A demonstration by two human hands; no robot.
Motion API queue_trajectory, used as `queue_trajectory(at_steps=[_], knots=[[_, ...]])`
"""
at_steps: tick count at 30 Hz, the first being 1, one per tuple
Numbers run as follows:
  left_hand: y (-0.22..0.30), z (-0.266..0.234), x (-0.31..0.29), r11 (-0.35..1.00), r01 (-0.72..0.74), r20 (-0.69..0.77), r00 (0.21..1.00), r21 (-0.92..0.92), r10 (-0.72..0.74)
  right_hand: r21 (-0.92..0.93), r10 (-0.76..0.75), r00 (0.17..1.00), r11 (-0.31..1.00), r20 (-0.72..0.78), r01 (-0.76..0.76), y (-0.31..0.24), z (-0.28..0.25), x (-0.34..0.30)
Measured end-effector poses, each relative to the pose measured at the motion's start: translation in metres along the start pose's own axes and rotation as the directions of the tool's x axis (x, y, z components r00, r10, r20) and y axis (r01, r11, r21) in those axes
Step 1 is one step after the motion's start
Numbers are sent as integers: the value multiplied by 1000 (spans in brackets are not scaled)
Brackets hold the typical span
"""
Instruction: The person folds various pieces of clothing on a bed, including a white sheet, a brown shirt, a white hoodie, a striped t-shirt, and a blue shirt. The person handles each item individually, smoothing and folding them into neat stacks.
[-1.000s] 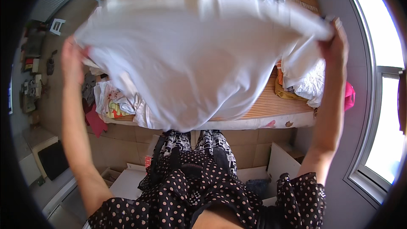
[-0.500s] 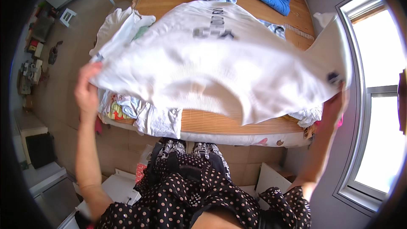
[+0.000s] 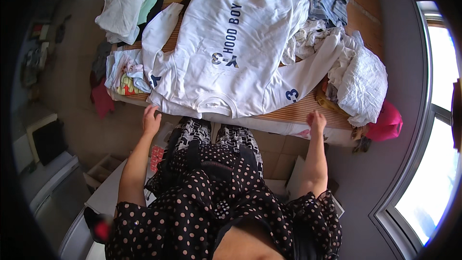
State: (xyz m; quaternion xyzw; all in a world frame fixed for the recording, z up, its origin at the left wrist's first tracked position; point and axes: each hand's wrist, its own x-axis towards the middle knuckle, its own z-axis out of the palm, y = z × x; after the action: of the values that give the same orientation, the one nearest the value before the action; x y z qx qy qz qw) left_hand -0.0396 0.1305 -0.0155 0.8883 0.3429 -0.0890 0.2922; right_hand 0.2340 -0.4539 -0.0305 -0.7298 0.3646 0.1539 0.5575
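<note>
A white long-sleeved sweatshirt [image 3: 260, 33] lies spread on the bed with its collar toward me. Dark printing runs down its front and marks both sleeves. The left sleeve is bent up alongside the body, while the right one stretches out toward a crumpled white cloth bundle [image 3: 363, 84]. My left hand [image 3: 151, 119] is at the bed's front edge, just below the shirt's left shoulder, fingers apart and holding nothing. Off to the right, below the right sleeve's printed mark, my right hand [image 3: 316, 120] is raised and empty, its fingers loosely bent and apart from the fabric.
White and green garments [image 3: 134, 0] are piled at the far left, above a small stack of folded clothes [image 3: 127, 73]. Blue-grey checked clothing [image 3: 329, 5] lies at the far right. A bright pink item [image 3: 386, 123] hangs by the bed's right corner, near the window [image 3: 430, 163].
Both hands have let go of the sweatshirt, which was held up and stretched between them. It now lies on the bed, and the hands have drawn back and inward.
</note>
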Motion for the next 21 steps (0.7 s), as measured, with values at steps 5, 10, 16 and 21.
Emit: queue_trajectory(at_steps=[5, 10, 16, 21], knots=[[34, 5, -22, 996, 26, 130, 991, -85, -14, -51, -213, 977, 976, 15, 214, -52, 14, 56], [40, 14, -42, 979, 49, 156, 988, -196, -18, -625, -583, 807, 664, -91, 410, -100, 61, 66], [36, 22, -52, 967, 97, 240, 970, -235, -39, -50, -330, 935, 944, -131, 326, -59, 51, 133], [44, 20, -45, 879, 241, 288, 949, -411, -126, 647, -375, 920, 731, 114, 218, -156, 65, 14]])
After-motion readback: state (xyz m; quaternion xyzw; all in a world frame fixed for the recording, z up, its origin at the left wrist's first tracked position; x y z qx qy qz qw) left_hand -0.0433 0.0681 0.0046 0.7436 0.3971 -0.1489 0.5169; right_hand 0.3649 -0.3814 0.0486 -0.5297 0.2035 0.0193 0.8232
